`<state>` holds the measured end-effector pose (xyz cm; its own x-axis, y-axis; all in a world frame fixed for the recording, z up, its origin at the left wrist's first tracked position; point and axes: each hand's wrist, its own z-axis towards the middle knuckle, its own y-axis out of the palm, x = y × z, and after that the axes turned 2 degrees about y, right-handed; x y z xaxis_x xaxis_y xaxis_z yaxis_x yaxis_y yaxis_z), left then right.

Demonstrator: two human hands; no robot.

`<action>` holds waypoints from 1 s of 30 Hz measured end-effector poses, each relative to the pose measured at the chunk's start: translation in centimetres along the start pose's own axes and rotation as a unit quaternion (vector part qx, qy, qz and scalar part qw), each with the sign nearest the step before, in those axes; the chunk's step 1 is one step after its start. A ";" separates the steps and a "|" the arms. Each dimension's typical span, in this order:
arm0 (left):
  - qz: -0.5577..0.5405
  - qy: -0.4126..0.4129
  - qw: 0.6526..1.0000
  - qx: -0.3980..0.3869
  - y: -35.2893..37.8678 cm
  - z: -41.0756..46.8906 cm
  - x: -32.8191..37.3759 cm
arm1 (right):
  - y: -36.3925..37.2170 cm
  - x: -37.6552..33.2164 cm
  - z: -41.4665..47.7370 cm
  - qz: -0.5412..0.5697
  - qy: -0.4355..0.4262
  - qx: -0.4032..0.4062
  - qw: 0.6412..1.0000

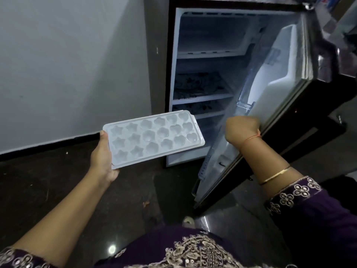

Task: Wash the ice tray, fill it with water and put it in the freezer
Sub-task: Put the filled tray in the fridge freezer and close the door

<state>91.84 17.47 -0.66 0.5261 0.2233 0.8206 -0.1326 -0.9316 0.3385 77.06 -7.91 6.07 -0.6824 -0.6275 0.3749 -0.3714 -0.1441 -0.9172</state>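
A grey wall (67, 64) with a black skirting strip (48, 145) meets a dark, glossy floor (58, 186); against the wall stands a refrigerator (157, 74) with a dark casing, its door (278, 89) swung wide to the right so that the white inner lining and clear door rails face the camera. Inside the cabinet, the freezer compartment (212, 33) occupies the top, and below it lie 2 shelves covered with patterned mats (201, 86). The ice tray (154, 138), white and rectangular with 18 moulded cavities in 3 rows of 6 (stars, flowers and hearts), is outside the cabinet, held roughly level in the air in front of the lower shelves and well below the freezer compartment. Whether the cavities contain water cannot be told. The left hand (103, 157) grips the tray at its near short end, thumb lying on the upper rim and fingers curled underneath. The right hand (242, 130) is at the inner edge of the open door, back of the hand toward the camera, fingers curled away over the edge and largely out of sight. An orange thread (251, 137) circles the right wrist and a thin gold bangle (275, 175) sits on the forearm, above a dark purple embroidered sleeve (301, 192).
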 end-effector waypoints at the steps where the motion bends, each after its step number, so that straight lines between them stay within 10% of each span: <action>1: 0.002 -0.003 1.000 -0.003 0.4 -0.1 -0.2 | 0.4 0.7 -0.3 0.030 0.020 0.001 0.999; 30: 0.080 -0.058 0.989 -0.114 23.7 -3.0 -11.4 | 17.5 23.9 -2.0 0.378 0.358 0.237 0.820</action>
<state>80.21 -6.25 -0.59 0.5750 0.0321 0.8175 -0.4007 -0.8601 0.3156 52.98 -23.89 -0.70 -0.8628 -0.0889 -0.4976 0.4988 -0.3094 -0.8096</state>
